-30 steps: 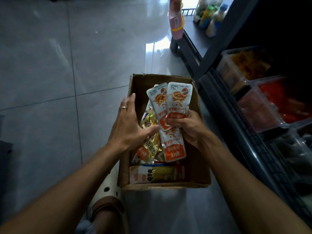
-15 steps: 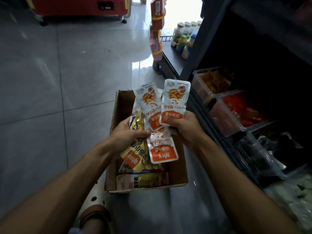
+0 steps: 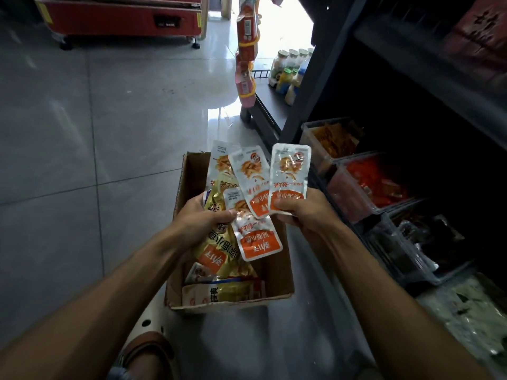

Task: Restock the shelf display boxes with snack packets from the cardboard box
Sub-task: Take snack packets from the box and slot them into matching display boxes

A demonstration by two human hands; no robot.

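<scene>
An open cardboard box stands on the floor, with more gold and white packets lying in its bottom. Above it my right hand grips white-and-orange snack packets fanned upward. My left hand holds a bunch of gold and white-and-orange packets that hang down over the box. To the right, on the low dark shelf, clear display boxes sit in a row: one with orange-brown snacks, one with red packets, one with dark packets.
The dark shelf unit rises on the right, its wire edge close to the box. Bottles stand on a low platform behind it, beside a hanging strip of pink packets. A red cabinet is far back. My sandalled foot is below the box.
My left hand went from open beside the packets to gripping a bunch of them. Both hands have lifted the packets higher above the box, and my view has tilted up toward the shelf.
</scene>
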